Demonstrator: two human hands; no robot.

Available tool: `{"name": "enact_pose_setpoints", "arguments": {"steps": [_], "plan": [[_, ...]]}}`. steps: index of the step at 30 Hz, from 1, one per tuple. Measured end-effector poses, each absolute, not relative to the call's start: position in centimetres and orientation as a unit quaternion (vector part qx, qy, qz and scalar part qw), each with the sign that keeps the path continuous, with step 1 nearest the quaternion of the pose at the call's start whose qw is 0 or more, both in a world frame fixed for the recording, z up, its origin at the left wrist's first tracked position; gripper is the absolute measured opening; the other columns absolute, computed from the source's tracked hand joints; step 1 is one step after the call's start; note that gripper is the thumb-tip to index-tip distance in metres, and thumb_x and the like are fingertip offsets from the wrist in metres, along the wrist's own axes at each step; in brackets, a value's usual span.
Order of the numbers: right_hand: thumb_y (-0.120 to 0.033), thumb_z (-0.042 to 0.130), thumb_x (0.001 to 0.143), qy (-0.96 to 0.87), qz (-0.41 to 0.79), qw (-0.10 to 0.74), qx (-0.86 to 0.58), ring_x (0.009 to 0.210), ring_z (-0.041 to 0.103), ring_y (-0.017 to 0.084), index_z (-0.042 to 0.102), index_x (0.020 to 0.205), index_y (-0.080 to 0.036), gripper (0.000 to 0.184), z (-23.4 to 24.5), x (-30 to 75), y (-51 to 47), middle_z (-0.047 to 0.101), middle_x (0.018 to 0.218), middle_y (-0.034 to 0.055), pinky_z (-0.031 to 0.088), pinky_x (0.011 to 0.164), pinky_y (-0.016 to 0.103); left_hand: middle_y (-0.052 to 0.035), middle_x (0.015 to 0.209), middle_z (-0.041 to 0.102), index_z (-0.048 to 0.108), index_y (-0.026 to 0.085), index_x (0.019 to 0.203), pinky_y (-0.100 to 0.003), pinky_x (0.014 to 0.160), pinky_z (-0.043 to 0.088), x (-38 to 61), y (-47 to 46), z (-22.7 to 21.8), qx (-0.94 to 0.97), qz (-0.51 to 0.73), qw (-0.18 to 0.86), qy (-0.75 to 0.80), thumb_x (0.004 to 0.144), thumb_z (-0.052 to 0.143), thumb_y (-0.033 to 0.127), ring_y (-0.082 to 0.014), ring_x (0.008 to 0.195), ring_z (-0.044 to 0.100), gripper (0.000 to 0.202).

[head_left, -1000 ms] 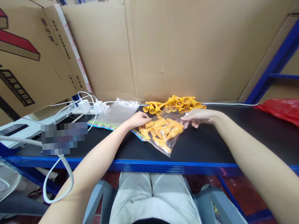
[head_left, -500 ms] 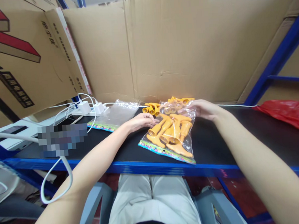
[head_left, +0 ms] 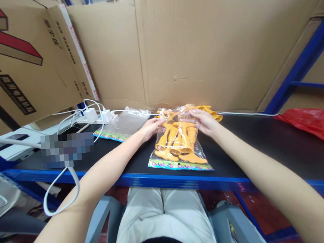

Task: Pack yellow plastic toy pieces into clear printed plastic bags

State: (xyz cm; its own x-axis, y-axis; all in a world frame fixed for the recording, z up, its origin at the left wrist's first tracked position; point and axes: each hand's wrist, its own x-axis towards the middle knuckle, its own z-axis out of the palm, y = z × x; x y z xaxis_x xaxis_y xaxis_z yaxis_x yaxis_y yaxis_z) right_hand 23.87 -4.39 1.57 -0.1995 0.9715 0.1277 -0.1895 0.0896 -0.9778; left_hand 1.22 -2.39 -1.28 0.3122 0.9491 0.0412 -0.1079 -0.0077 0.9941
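A clear plastic bag (head_left: 177,144) with a colourful printed bottom strip holds several orange plastic toy pieces and lies upright on the black shelf top (head_left: 253,144). My left hand (head_left: 150,127) grips the bag's upper left corner. My right hand (head_left: 199,119) pinches its upper right edge. Behind the bag lies a loose pile of the same orange pieces (head_left: 208,112), partly hidden by my hands.
A stack of empty clear bags (head_left: 123,125) lies to the left, beside white chargers and cables (head_left: 94,115). A red plastic bag (head_left: 316,122) sits at the right. Cardboard sheets (head_left: 190,48) wall the back. The blue shelf edge (head_left: 166,179) runs along the front.
The filled bag has been turned from lying slantwise to standing straight with its printed strip toward me. Both hands have shifted to its top corners.
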Motion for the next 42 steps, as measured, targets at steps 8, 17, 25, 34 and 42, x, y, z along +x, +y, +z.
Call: {"name": "enact_pose_setpoints", "arguments": {"steps": [8, 17, 25, 34, 42], "plan": [[-0.018, 0.051, 0.084, -0.507, 0.545, 0.481, -0.463, 0.079, 0.066, 0.013, 0.057, 0.084, -0.017, 0.006, -0.1, 23.3, -3.7, 0.065, 0.105, 0.0072, 0.054, 0.068, 0.025, -0.0026, 0.063, 0.063, 0.055, 0.012, 0.07, -0.025, 0.062, 0.052, 0.8, -1.9, -1.2, 0.525, 0.461, 0.541, 0.467, 0.079, 0.055, 0.015, -0.0099, 0.055, 0.06, 0.009], [-0.011, 0.052, 0.082, -0.485, 0.599, 0.423, -0.476, 0.073, 0.064, 0.011, 0.059, 0.079, -0.012, 0.008, -0.1, 23.4, -3.9, 0.068, 0.085, 0.0083, 0.053, 0.065, 0.022, -0.0076, 0.074, 0.067, 0.06, 0.011, 0.077, -0.024, 0.061, 0.051, 0.6, -1.8, -1.5, 0.537, 0.447, 0.532, 0.478, 0.078, 0.053, 0.018, -0.0126, 0.061, 0.063, 0.01], [-0.011, 0.051, 0.083, -0.476, 0.599, 0.425, -0.483, 0.067, 0.063, 0.011, 0.06, 0.077, -0.012, 0.011, -0.2, 23.7, -3.8, 0.068, 0.08, 0.0081, 0.055, 0.064, 0.022, -0.0072, 0.069, 0.066, 0.057, 0.011, 0.077, -0.025, 0.061, 0.051, 0.5, -1.1, -1.9, 0.5, 0.466, 0.559, 0.469, 0.076, 0.052, 0.014, -0.0138, 0.062, 0.064, 0.006], [-0.01, 0.056, 0.079, -0.499, 0.64, 0.367, -0.453, 0.083, 0.064, 0.011, 0.064, 0.088, -0.011, 0.012, -0.7, 24.5, -3.7, 0.066, 0.101, 0.0097, 0.054, 0.073, 0.02, -0.0062, 0.076, 0.067, 0.061, 0.011, 0.08, -0.022, 0.065, 0.052, -0.2, -1.6, -1.4, 0.535, 0.406, 0.592, 0.445, 0.07, 0.061, 0.004, -0.0122, 0.066, 0.065, 0.013], [-0.004, 0.056, 0.076, -0.529, 0.637, 0.355, -0.434, 0.092, 0.062, 0.011, 0.063, 0.104, -0.018, 0.032, -1.0, 25.5, -3.0, 0.06, 0.115, 0.0063, 0.054, 0.075, 0.019, -0.0076, 0.079, 0.065, 0.058, 0.012, 0.099, -0.028, 0.069, 0.054, -1.2, -0.3, -1.8, 0.566, 0.378, 0.608, 0.41, 0.073, 0.051, -0.001, -0.0135, 0.068, 0.065, 0.03]]}}
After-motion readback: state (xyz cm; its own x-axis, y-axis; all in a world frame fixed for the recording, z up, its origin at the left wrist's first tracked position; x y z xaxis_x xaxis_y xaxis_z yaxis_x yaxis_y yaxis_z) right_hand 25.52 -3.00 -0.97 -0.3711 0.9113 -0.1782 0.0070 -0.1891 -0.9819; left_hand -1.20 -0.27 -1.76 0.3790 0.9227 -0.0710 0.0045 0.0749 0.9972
